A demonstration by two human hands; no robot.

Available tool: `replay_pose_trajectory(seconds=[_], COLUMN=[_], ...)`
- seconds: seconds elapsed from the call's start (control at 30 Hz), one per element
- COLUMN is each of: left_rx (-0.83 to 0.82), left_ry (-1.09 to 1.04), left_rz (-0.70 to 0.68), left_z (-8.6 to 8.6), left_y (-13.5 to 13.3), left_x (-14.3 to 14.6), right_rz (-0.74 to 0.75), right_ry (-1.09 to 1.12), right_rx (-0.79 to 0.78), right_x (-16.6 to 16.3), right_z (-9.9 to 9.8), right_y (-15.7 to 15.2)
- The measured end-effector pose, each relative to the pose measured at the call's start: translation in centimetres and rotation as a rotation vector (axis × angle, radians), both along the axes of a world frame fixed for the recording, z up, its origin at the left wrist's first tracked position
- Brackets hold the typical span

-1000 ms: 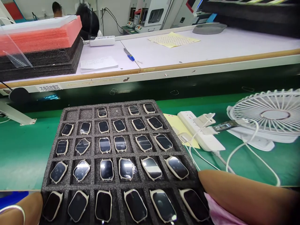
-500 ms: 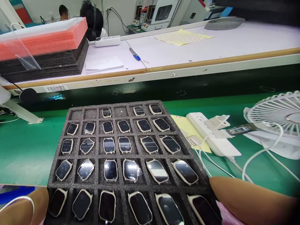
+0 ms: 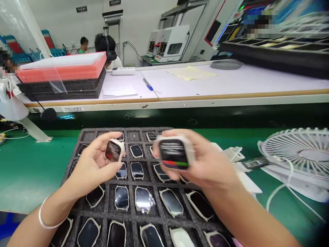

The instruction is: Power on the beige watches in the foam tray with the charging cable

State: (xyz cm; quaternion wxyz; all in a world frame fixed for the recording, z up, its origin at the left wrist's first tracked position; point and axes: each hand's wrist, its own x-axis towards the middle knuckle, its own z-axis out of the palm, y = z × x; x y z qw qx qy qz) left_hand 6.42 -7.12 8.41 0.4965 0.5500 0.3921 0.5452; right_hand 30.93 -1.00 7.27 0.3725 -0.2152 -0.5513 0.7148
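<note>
Between the thumb and fingers of my left hand (image 3: 89, 168) is a smartwatch case (image 3: 113, 151) without a strap, its dark screen lit with text and a red patch. My right hand (image 3: 205, 159) grips another smartwatch (image 3: 173, 154), slightly blurred, whose screen shows white text above red and green bars. Both are held above a dark foam tray (image 3: 132, 200) divided into square pockets. Several more strapless watches lie face up in the pockets, among them a dark-screened watch (image 3: 121, 198). My hands and forearms cover part of the tray.
At right stand a white fan (image 3: 308, 154) and a partly covered power strip (image 3: 248, 181) with white cables. A raised shelf (image 3: 180, 94) runs behind, bearing stacked foam (image 3: 64, 82), a blue pen (image 3: 148, 84) and papers. People sit beyond it.
Both hands have come into view over the tray, each with a lit smartwatch; before, only the forearms showed beside the tray. The camera view has tilted up.
</note>
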Motion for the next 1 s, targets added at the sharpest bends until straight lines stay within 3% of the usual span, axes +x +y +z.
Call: replay_pose_trajectory(seconds=[0.2, 0.4, 1.0], left_rx=[-0.049, -0.099, -0.152], left_ry=[0.077, 0.07, 0.031], left_rz=[0.029, 0.012, 0.014], left_z=[-2.6, -2.7, -3.2], left_y=[2.2, 2.1, 2.2], left_x=[1.0, 1.0, 1.2], right_rz=[0.182, 0.076, -0.059], right_ry=[0.064, 0.05, -0.009], right_rx=[-0.158, -0.103, -0.003], right_x=[-2.7, -3.1, -3.7], right_z=[-1.1, -2.2, -3.0], right_y=[1.3, 1.6, 1.7])
